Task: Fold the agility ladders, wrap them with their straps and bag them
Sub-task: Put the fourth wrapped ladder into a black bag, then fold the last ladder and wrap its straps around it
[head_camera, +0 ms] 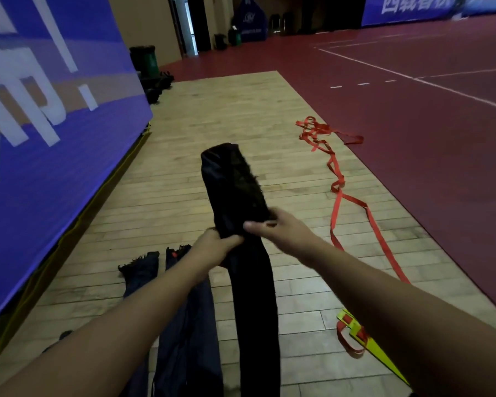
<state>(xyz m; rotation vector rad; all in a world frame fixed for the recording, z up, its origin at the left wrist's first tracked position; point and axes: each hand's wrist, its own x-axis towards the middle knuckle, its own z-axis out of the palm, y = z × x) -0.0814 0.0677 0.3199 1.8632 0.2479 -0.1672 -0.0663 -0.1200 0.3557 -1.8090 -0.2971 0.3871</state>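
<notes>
Black bag [235, 184]: gripped by left hand [216, 247] and right hand [278, 224]. Red ladder [337, 184], 2 o'clock: loose, unfolded, unbagged. Two bags [189, 325], 7 o'clock: seemingly packed.

A pale wooden floor [212, 116] is running up the middle of the frame beside red court flooring [413, 124]. Red ladder straps [335, 179] are trailing across it at centre right (yellow rungs [367, 342] are lying lower right), and two dark bags [189, 325] are lying lower left.
</notes>
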